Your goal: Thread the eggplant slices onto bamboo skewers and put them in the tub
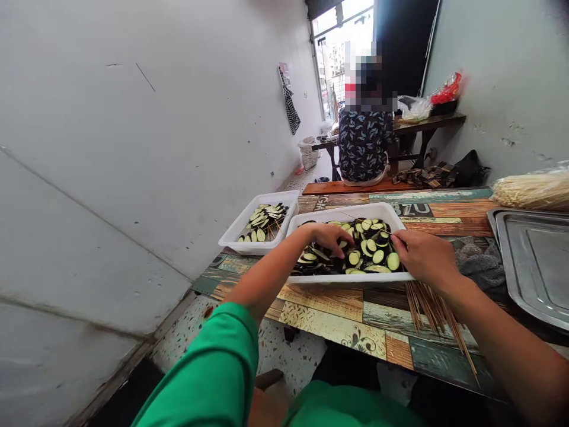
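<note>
My right hand (424, 254) is closed around a thin wooden skewer (368, 223), which points left over the near white tray (351, 277). That tray is full of eggplant slices (377, 257) with pale green flesh and dark skin. Down among the slices is my left hand (332, 237), its fingers apart and partly curled; I see nothing gripped in it. A second white tray (229, 235) stands to the left, with skewered eggplant slices (267, 216) in it. Below my right wrist, a bunch of loose skewers (429, 308) lies on the table.
The patterned wooden table (329, 302) also carries metal trays (537, 261), a grey cloth (478, 261) and a bagged bundle of skewers (533, 188) on the right. Ahead, a person (367, 142) sits on a bench (329, 187), back turned. A white wall (133, 148) runs along the left.
</note>
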`<state>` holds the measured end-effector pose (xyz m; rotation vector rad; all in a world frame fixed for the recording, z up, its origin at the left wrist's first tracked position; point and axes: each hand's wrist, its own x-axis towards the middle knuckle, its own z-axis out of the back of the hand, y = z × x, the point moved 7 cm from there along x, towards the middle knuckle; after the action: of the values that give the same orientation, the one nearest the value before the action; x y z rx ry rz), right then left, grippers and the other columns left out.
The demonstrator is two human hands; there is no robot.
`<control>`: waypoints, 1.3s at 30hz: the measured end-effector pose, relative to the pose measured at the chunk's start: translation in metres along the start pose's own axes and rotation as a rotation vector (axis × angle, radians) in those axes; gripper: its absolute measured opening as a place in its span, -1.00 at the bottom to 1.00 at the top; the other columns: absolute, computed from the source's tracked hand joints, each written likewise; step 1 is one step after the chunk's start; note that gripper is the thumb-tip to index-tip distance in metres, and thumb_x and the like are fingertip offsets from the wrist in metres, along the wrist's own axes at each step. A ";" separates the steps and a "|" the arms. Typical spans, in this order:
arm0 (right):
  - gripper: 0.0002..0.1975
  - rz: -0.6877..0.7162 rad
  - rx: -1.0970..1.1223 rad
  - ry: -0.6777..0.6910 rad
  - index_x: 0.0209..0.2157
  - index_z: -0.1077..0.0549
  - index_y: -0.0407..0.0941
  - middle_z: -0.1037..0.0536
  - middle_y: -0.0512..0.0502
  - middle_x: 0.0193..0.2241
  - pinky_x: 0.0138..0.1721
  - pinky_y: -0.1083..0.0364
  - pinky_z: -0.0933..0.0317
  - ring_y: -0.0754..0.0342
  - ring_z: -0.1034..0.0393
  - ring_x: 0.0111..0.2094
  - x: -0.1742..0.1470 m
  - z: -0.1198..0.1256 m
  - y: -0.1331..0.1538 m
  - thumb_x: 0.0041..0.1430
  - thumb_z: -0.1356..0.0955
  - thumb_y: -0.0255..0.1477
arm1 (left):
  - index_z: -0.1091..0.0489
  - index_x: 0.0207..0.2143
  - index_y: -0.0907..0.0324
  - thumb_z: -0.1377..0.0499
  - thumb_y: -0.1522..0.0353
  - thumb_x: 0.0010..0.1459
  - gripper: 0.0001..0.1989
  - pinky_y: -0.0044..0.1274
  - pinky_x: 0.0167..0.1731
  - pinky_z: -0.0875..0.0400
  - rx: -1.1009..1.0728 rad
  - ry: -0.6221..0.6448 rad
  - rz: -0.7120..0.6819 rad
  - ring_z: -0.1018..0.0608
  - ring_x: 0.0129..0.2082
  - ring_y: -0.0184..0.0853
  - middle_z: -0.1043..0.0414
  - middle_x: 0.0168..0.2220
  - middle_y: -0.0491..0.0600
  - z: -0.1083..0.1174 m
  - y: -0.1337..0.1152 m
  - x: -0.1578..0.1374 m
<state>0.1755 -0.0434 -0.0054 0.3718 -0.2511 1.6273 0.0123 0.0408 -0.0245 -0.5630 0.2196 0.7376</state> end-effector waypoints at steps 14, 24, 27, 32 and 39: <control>-0.61 -0.015 0.013 0.002 -0.37 -0.51 -0.11 -0.59 -0.15 -0.37 -0.55 0.09 0.19 0.04 -0.39 -0.45 0.000 -0.004 -0.003 0.26 -0.12 -0.28 | -0.50 -0.12 0.16 -0.16 0.27 0.07 -0.67 -0.60 -0.29 -0.28 -0.216 -0.224 0.069 -0.45 -0.37 -0.43 -0.53 -0.30 -0.05 0.016 0.032 -0.007; -0.63 -0.008 0.002 -0.008 -0.36 -0.51 -0.10 -0.59 -0.12 -0.39 -0.55 0.10 0.19 0.05 -0.38 -0.46 -0.001 -0.004 -0.001 0.26 -0.14 -0.28 | -0.54 -0.35 0.15 -0.29 0.05 -0.18 -0.58 -0.56 -0.33 -0.24 0.304 0.043 -0.046 -0.46 -0.31 -0.28 -0.51 -0.33 0.02 -0.021 -0.019 -0.004; -0.62 -0.006 0.039 -0.002 -0.36 -0.52 -0.11 -0.59 -0.15 -0.38 -0.55 0.11 0.12 0.02 -0.40 -0.43 0.000 0.000 -0.002 0.26 -0.14 -0.29 | -0.52 -0.30 0.16 -0.26 0.13 -0.06 -0.66 -0.59 -0.31 -0.23 0.126 0.071 -0.120 -0.45 -0.33 -0.34 -0.50 -0.36 -0.05 -0.022 -0.011 0.004; -0.56 -0.145 0.519 0.051 -0.01 -0.42 -0.21 -0.54 -0.12 -0.53 -0.54 0.10 -0.09 0.05 -0.35 -0.60 -0.002 0.017 -0.012 0.19 -0.15 -0.32 | -0.43 -0.25 0.24 -0.04 0.13 0.18 -0.63 -0.62 -0.36 -0.26 -0.474 -0.147 -0.111 -0.42 -0.42 -0.46 -0.45 -0.39 -0.08 0.004 0.005 0.005; -0.62 -0.135 0.836 0.174 -0.17 -0.52 -0.20 -0.44 0.01 -0.66 -0.67 0.16 0.01 0.16 -0.16 -0.70 -0.012 0.014 0.010 0.06 -0.23 -0.33 | -0.35 -0.21 0.22 -0.20 0.34 0.06 -0.77 -0.66 -0.63 -0.09 -1.059 -0.108 -0.010 -0.16 -0.68 -0.58 -0.11 -0.61 -0.24 -0.008 0.004 0.015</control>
<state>0.1675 -0.0606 0.0038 0.8485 0.5991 1.5569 0.0202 0.0472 -0.0389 -1.5172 -0.3090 0.8432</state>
